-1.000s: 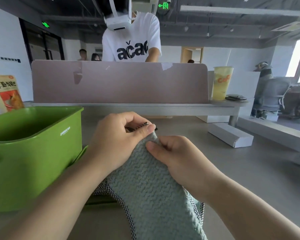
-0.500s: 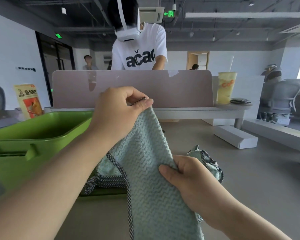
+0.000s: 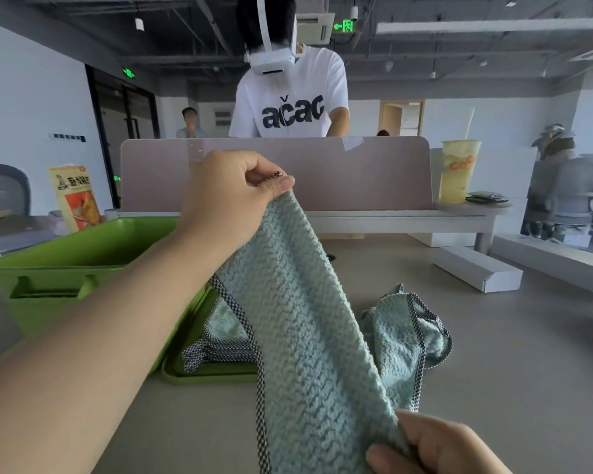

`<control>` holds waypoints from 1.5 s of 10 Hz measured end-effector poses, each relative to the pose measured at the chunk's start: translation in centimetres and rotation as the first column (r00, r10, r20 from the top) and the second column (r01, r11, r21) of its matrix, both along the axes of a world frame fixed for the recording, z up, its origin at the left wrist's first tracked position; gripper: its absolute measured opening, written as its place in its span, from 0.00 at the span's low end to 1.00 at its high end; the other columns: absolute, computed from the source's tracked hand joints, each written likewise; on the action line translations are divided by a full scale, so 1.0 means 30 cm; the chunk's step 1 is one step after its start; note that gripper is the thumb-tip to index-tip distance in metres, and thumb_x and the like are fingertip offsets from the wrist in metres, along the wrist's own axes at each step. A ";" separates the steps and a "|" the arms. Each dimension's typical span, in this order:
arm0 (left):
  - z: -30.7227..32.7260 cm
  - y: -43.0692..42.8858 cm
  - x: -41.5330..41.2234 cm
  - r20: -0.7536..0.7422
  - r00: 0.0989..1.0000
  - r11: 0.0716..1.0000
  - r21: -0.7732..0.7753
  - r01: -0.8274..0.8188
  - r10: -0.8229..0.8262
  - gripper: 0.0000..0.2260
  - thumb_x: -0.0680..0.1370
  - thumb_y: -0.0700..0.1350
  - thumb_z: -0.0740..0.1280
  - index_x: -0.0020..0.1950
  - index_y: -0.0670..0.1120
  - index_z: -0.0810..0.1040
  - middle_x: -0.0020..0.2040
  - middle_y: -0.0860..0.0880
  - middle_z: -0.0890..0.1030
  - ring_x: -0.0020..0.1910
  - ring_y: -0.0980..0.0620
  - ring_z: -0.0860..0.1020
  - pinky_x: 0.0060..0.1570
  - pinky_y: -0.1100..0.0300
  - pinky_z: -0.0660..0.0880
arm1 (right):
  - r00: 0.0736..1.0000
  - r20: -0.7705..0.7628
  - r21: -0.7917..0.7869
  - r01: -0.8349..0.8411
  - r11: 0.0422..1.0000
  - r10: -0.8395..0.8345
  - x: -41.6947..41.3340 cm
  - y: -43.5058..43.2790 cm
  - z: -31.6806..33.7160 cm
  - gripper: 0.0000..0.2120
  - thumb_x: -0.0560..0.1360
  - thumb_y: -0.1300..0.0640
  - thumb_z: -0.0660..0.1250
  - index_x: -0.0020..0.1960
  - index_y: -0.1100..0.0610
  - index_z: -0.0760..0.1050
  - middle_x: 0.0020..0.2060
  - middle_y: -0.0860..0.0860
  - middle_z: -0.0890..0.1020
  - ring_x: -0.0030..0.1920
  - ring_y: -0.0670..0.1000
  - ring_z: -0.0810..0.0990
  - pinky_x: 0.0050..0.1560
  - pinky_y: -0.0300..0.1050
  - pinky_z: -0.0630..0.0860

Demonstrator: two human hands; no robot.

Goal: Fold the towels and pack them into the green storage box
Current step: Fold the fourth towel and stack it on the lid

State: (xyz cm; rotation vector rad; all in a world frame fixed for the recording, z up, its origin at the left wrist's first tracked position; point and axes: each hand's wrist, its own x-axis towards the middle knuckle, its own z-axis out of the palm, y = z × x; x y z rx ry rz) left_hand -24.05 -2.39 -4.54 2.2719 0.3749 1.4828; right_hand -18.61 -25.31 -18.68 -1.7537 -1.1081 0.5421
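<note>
A pale green textured towel (image 3: 308, 336) with a checked border hangs stretched between my hands. My left hand (image 3: 226, 200) pinches its top corner high up, in front of the desk partition. My right hand (image 3: 432, 446) grips its lower edge near the bottom of the view. The green storage box (image 3: 65, 268) stands open at the left. Its green lid (image 3: 199, 367) lies flat beside it, with another towel (image 3: 226, 340) resting on it. A further crumpled towel (image 3: 408, 330) lies on the table to the right, behind the held one.
A pink-grey partition (image 3: 356, 172) runs across the back of the table. A snack bag (image 3: 74, 196) stands at the far left, a yellow drink cup (image 3: 457, 171) at the right. A white carton (image 3: 476, 271) lies at the right. A person in a white shirt (image 3: 291, 97) stands behind the partition.
My left hand has lifted the towel corner upward while my right hand slid down along the towel's edge toward me, stretching it out. The camera view tilted up.
</note>
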 end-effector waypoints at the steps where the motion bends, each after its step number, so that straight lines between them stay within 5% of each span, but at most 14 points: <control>1: -0.002 -0.019 0.005 -0.069 0.989 0.990 -0.047 0.130 -0.133 0.03 0.71 0.48 0.73 0.39 0.55 0.82 0.37 0.59 0.82 0.37 0.65 0.79 0.41 0.75 0.73 | 0.987 -0.104 0.019 -0.122 0.992 0.124 -0.005 -0.018 0.015 0.11 0.62 0.42 0.74 0.45 0.36 0.82 0.41 0.42 0.86 0.45 0.33 0.81 0.51 0.30 0.75; 2: 0.004 -0.054 0.006 -0.136 0.927 0.930 -0.172 0.326 -0.350 0.03 0.67 0.51 0.74 0.38 0.55 0.82 0.38 0.56 0.85 0.40 0.61 0.81 0.48 0.67 0.76 | 0.943 -0.205 0.185 -0.226 0.956 0.262 0.028 0.008 0.067 0.24 0.59 0.39 0.76 0.53 0.44 0.81 0.49 0.48 0.86 0.53 0.47 0.83 0.54 0.39 0.78; 3: 0.003 -0.082 0.012 -0.184 0.870 0.880 -0.230 0.415 -0.458 0.09 0.62 0.55 0.72 0.38 0.54 0.83 0.40 0.54 0.85 0.40 0.61 0.81 0.46 0.68 0.75 | 0.948 -0.184 0.299 -0.197 0.934 0.259 0.060 0.073 0.132 0.21 0.67 0.46 0.72 0.58 0.53 0.78 0.52 0.54 0.85 0.55 0.53 0.83 0.59 0.45 0.77; 4: 0.004 -0.087 0.008 -0.205 0.834 0.843 -0.308 0.442 -0.512 0.10 0.62 0.55 0.72 0.39 0.53 0.83 0.40 0.53 0.85 0.40 0.61 0.81 0.44 0.68 0.75 | 0.937 -0.218 0.270 -0.212 0.939 0.274 0.078 0.137 0.181 0.15 0.71 0.54 0.68 0.54 0.61 0.79 0.50 0.55 0.86 0.52 0.55 0.84 0.53 0.44 0.80; 5: -0.024 -0.044 0.023 -0.176 0.884 0.838 -0.440 0.323 -0.433 0.13 0.67 0.58 0.70 0.45 0.52 0.84 0.41 0.55 0.85 0.41 0.59 0.82 0.46 0.65 0.76 | 0.887 -0.313 0.229 -0.276 0.934 0.339 0.083 0.174 0.211 0.11 0.69 0.59 0.67 0.47 0.64 0.82 0.46 0.58 0.86 0.47 0.56 0.85 0.48 0.46 0.81; 6: -0.095 0.001 0.061 -0.033 0.932 0.609 -0.765 0.210 -0.362 0.16 0.77 0.59 0.61 0.51 0.49 0.80 0.42 0.53 0.85 0.35 0.56 0.79 0.36 0.64 0.75 | 0.807 -0.423 0.332 -0.286 0.899 0.413 0.087 0.200 0.247 0.09 0.68 0.62 0.66 0.43 0.62 0.83 0.42 0.58 0.86 0.40 0.55 0.85 0.41 0.45 0.81; 7: -0.186 0.016 0.087 0.029 0.924 0.360 -0.916 0.178 -0.382 0.17 0.82 0.55 0.52 0.60 0.47 0.74 0.55 0.51 0.80 0.39 0.57 0.75 0.34 0.67 0.74 | 0.769 -0.509 0.430 -0.160 0.889 0.385 0.127 0.234 0.280 0.09 0.66 0.62 0.66 0.44 0.62 0.82 0.41 0.57 0.85 0.40 0.55 0.84 0.46 0.50 0.81; 8: -0.270 0.022 0.113 0.216 0.917 0.147 -0.949 0.278 -0.336 0.20 0.82 0.49 0.51 0.68 0.38 0.69 0.71 0.39 0.69 0.62 0.41 0.75 0.56 0.52 0.74 | 0.717 -0.641 0.439 0.048 0.897 0.275 0.191 0.279 0.272 0.12 0.64 0.57 0.65 0.44 0.61 0.82 0.41 0.55 0.84 0.42 0.55 0.83 0.50 0.50 0.78; 9: -0.323 0.000 0.110 0.327 0.911 -0.096 -0.945 0.312 -0.253 0.26 0.82 0.52 0.50 0.73 0.35 0.61 0.73 0.35 0.63 0.72 0.37 0.63 0.69 0.50 0.64 | 0.671 -0.711 0.418 0.163 0.894 0.210 0.231 0.307 0.221 0.11 0.65 0.56 0.64 0.38 0.60 0.83 0.39 0.55 0.85 0.39 0.54 0.84 0.48 0.49 0.79; 10: -0.403 0.017 0.062 0.419 0.790 0.016 -0.880 0.475 -0.447 0.27 0.82 0.53 0.49 0.72 0.33 0.62 0.73 0.35 0.63 0.71 0.38 0.62 0.48 0.53 0.69 | 0.666 -0.734 0.357 0.216 0.909 0.130 0.252 0.310 0.173 0.11 0.65 0.56 0.64 0.36 0.59 0.84 0.39 0.55 0.86 0.36 0.54 0.84 0.44 0.49 0.77; 11: -0.377 -0.012 0.071 0.368 0.703 -0.030 -0.896 0.443 -0.609 0.35 0.79 0.62 0.50 0.47 0.32 0.82 0.53 0.35 0.82 0.52 0.41 0.80 0.35 0.51 0.73 | 0.675 -0.730 0.327 0.205 0.922 0.109 0.245 0.304 0.160 0.11 0.64 0.56 0.64 0.33 0.58 0.84 0.36 0.55 0.85 0.33 0.53 0.84 0.42 0.50 0.75; 12: -0.374 -0.023 0.083 0.380 0.642 -0.083 -0.893 0.442 -0.666 0.35 0.75 0.67 0.52 0.32 0.41 0.85 0.36 0.44 0.86 0.34 0.50 0.84 0.31 0.61 0.77 | 0.678 -0.729 0.310 0.207 0.928 0.092 0.231 0.299 0.156 0.10 0.63 0.57 0.64 0.30 0.58 0.83 0.33 0.54 0.85 0.30 0.53 0.83 0.39 0.49 0.75; 14: -0.371 -0.022 0.075 0.331 0.676 0.029 -0.886 0.462 -0.659 0.20 0.66 0.61 0.66 0.43 0.46 0.86 0.44 0.45 0.86 0.44 0.48 0.84 0.51 0.54 0.78 | 0.685 -0.728 0.262 0.289 0.921 -0.008 0.239 0.304 0.140 0.12 0.72 0.59 0.64 0.34 0.59 0.82 0.30 0.54 0.84 0.28 0.52 0.82 0.34 0.45 0.76; 15: -0.368 -0.020 0.072 0.210 0.748 0.284 -0.834 0.473 -0.630 0.20 0.64 0.55 0.74 0.49 0.44 0.83 0.48 0.46 0.86 0.46 0.48 0.84 0.50 0.54 0.76 | 0.740 -0.672 0.348 0.301 0.888 0.012 0.252 0.309 0.133 0.06 0.74 0.60 0.63 0.43 0.59 0.79 0.33 0.55 0.84 0.31 0.53 0.83 0.30 0.46 0.79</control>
